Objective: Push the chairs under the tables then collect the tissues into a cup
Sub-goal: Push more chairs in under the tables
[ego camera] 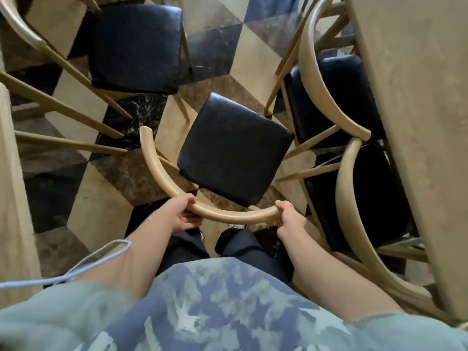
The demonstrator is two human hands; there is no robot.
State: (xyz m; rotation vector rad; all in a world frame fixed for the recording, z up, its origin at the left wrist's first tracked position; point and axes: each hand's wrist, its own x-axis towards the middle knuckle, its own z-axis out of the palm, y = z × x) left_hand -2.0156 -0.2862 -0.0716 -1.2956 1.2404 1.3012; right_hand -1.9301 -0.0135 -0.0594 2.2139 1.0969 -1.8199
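A wooden chair with a black seat cushion [234,150] stands in the aisle right in front of me, turned at an angle. Its curved backrest rail [162,171] arcs toward me. My left hand [181,215] grips the rail near its middle, thumb on top. My right hand [288,216] grips the rail's right end. A beige table [415,122] runs along the right side, and another table's edge [10,186] runs down the left. No tissues or cup are in view.
Two chairs [336,97] [364,198] sit tucked against the right table. Another chair [134,46] stands at the upper left beside the left table. The floor [220,54] has large beige, brown and black tiles. A thin cable [83,264] crosses my left arm.
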